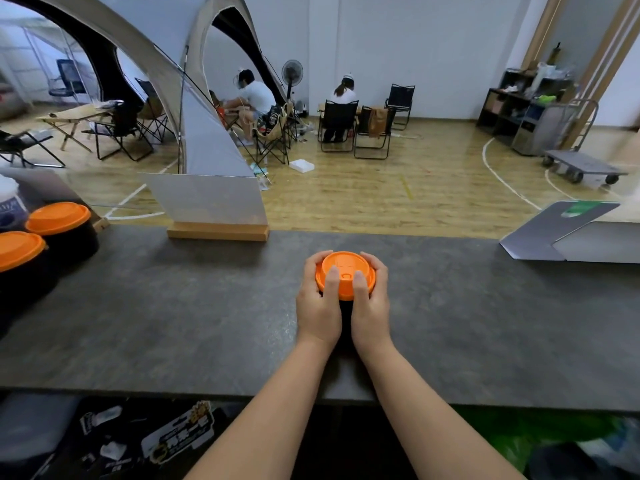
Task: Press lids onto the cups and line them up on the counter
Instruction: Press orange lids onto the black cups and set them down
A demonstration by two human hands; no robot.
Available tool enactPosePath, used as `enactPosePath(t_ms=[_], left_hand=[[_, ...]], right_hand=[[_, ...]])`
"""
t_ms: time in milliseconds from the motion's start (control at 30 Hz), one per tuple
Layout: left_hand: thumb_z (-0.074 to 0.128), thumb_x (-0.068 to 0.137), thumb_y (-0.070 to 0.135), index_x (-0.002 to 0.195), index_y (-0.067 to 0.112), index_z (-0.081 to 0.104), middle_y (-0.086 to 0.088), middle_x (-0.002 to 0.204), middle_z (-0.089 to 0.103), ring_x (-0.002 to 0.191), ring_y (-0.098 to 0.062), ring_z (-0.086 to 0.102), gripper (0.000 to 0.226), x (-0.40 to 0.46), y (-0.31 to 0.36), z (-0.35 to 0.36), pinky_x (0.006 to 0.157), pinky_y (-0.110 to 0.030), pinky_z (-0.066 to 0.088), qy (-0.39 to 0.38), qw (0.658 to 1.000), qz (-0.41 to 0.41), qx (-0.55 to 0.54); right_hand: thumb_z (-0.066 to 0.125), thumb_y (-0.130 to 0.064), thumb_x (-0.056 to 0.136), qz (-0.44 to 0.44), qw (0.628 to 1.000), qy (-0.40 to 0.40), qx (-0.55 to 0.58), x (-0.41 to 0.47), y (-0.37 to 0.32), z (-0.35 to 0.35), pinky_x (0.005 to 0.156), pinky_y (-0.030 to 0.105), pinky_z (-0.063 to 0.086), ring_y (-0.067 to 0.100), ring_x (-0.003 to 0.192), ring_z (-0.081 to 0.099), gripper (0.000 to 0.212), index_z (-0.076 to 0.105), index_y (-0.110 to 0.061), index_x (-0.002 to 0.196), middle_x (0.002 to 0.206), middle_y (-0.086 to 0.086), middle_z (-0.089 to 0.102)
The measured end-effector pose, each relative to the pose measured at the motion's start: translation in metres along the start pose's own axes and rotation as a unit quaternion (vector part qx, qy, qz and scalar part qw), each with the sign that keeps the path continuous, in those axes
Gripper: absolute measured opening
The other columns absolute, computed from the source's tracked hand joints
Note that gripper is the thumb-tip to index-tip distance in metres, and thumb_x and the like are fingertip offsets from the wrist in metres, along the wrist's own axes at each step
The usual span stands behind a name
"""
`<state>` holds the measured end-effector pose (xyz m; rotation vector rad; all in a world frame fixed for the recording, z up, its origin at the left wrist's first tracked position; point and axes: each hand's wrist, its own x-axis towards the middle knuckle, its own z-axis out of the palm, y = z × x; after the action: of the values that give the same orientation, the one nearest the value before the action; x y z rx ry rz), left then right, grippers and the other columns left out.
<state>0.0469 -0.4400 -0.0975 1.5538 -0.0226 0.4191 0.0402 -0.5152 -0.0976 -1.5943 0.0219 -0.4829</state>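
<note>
We see both forearms reaching out over the near edge of the dark grey desk point(173, 306). The left hand point(320, 303) and the right hand point(370, 303) meet around one black cup point(346, 317) standing near the middle of the desk, most of it hidden between the palms. An orange lid point(345, 273) sits on top of it. Both thumbs lie flat on the lid, while the fingers point(313, 259) of each hand curl round its rim from the left and right sides, so both hands hold the lid.

Farther left, at the desk's left edge, we find two more black cups with orange lids point(57, 216) on them, standing just beside each other. Behind them is a white cup point(10, 202). At the far edge stands a white sign in a wooden base point(216, 232), and far right lies a grey folded card point(554, 233).
</note>
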Motion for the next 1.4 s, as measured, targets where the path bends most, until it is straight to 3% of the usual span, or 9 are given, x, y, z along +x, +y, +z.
enactPosePath(t_ms=[167,400,533,700,867,1033,1100,1233,1400], left_hand=[[0.044,0.074,0.063,0.110,0.043,0.055,0.015,0.102,0.064,0.090,0.007,0.060,0.043,0.001,0.002,0.001,0.074,-0.015,0.049,-0.005,1.000,-0.012,-0.013],[0.044,0.074,0.064,0.109,0.044,0.054,0.014,0.104,0.063,0.089,0.010,0.060,0.042,0.001,0.002,0.001,0.073,-0.012,0.047,-0.007,1.000,-0.012,-0.021],[0.048,0.078,0.067,0.115,0.038,0.053,0.012,0.110,0.063,0.094,0.006,0.061,0.047,0.000,-0.001,0.001,0.084,-0.022,0.051,-0.016,0.999,0.002,-0.030],[0.053,0.073,0.061,0.113,0.035,0.053,0.011,0.107,0.062,0.090,0.008,0.060,0.048,0.000,0.002,0.001,0.078,-0.013,0.048,-0.020,0.999,0.013,-0.046],[0.053,0.071,0.059,0.112,0.034,0.053,0.011,0.107,0.060,0.089,0.010,0.059,0.047,0.000,0.004,0.002,0.075,-0.010,0.047,-0.023,0.998,0.017,-0.054],[0.048,0.073,0.063,0.110,0.039,0.053,0.012,0.107,0.061,0.090,0.009,0.060,0.044,-0.001,0.003,0.001,0.077,-0.013,0.048,-0.025,0.999,0.009,-0.038],[0.043,0.079,0.064,0.105,0.041,0.056,0.012,0.103,0.064,0.089,0.003,0.061,0.037,0.001,0.000,0.000,0.079,-0.022,0.050,-0.011,0.999,0.005,-0.044],[0.042,0.083,0.059,0.090,0.047,0.060,0.016,0.089,0.068,0.084,-0.011,0.064,0.023,0.005,-0.004,0.000,0.076,-0.037,0.053,0.024,0.998,0.000,-0.049],[0.039,0.087,0.053,0.105,0.041,0.060,0.011,0.106,0.065,0.097,-0.012,0.063,0.030,0.002,-0.002,0.001,0.083,-0.035,0.055,-0.017,0.998,0.000,-0.053]], right_hand=[[0.043,-0.065,0.076,0.002,1.000,-0.014,0.005,-0.001,-0.002,0.000,0.078,0.014,0.046,-0.005,0.098,0.058,0.049,0.044,-0.044,0.120,0.111,-0.017,0.057],[0.041,-0.067,0.077,0.012,0.999,-0.027,0.011,-0.001,-0.002,-0.002,0.086,0.023,0.049,0.002,0.103,0.059,0.053,0.041,-0.043,0.124,0.113,-0.017,0.055],[0.041,-0.070,0.076,0.020,0.999,-0.031,0.030,-0.002,-0.004,-0.002,0.083,0.017,0.046,-0.005,0.100,0.058,0.054,0.042,-0.044,0.122,0.112,-0.018,0.056],[0.049,-0.067,0.073,0.011,0.998,-0.045,0.035,-0.003,-0.007,-0.002,0.080,0.014,0.048,-0.011,0.097,0.056,0.056,0.041,-0.041,0.122,0.113,-0.017,0.055],[0.049,-0.066,0.074,0.006,0.998,-0.043,0.045,-0.003,-0.005,-0.001,0.083,0.019,0.051,-0.001,0.101,0.059,0.058,0.041,-0.038,0.125,0.115,-0.013,0.056],[0.048,-0.067,0.074,0.008,0.998,-0.046,0.047,-0.003,-0.004,-0.002,0.083,0.018,0.049,-0.002,0.100,0.059,0.064,0.041,-0.035,0.129,0.114,-0.013,0.056],[0.045,-0.066,0.076,0.007,0.998,-0.042,0.052,-0.003,-0.004,-0.002,0.082,0.015,0.047,-0.004,0.100,0.058,0.061,0.042,-0.035,0.128,0.115,-0.014,0.055],[0.034,-0.042,0.092,-0.006,0.996,-0.007,0.084,-0.001,-0.002,-0.003,0.078,0.011,0.045,-0.005,0.092,0.057,0.038,0.051,-0.023,0.121,0.113,-0.010,0.056],[0.031,-0.030,0.094,-0.016,0.994,0.005,0.108,0.003,0.004,-0.005,0.076,0.013,0.048,-0.003,0.091,0.061,0.039,0.058,-0.012,0.116,0.110,0.000,0.062]])
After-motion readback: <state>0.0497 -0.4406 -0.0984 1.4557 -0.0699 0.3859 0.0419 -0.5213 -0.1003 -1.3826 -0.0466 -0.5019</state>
